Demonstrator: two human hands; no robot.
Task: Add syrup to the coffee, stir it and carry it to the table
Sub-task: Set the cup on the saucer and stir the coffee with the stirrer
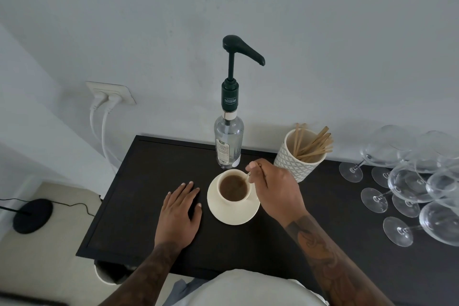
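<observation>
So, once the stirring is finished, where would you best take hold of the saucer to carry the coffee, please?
Grip the saucer by its bare near and left rim. The cup sits toward the far side, the left hand lies flat beside that rim, and the right hand pinches the stirrer.

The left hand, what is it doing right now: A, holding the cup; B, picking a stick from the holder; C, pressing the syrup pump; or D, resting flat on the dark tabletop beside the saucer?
D: the left hand lies open on the tabletop, beside the saucer.
</observation>
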